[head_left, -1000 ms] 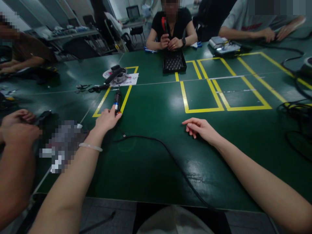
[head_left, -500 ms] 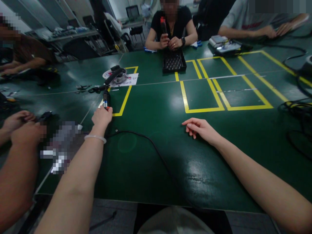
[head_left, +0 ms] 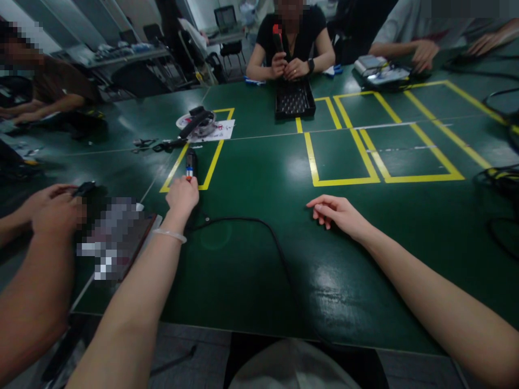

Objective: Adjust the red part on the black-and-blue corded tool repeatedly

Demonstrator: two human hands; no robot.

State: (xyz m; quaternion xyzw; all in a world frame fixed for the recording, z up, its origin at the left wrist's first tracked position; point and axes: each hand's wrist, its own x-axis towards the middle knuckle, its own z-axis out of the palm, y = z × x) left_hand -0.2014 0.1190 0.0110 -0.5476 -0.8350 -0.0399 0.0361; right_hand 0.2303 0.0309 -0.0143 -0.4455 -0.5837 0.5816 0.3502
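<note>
My left hand (head_left: 182,195) is closed on the near end of a black electric screwdriver (head_left: 190,163) with a blue and red band. The tool lies on the green table (head_left: 251,254), pointing away from me inside a yellow taped box. Its black cable (head_left: 259,229) curves back across the table toward me. My right hand (head_left: 338,213) rests on the table to the right with fingers loosely curled and nothing in it. A thin bracelet circles my left wrist.
A black tray (head_left: 294,99) sits in front of a person opposite who holds a red-tipped tool. White paper and a black tool (head_left: 198,123) lie beyond the screwdriver. Another person's hands (head_left: 52,208) work at my left. Yellow tape boxes (head_left: 385,140) and cables (head_left: 503,183) lie right.
My left hand swung the screwdriver left, then back a little to the right, keeping hold of it. The right hand stayed still. The view shifted slightly.
</note>
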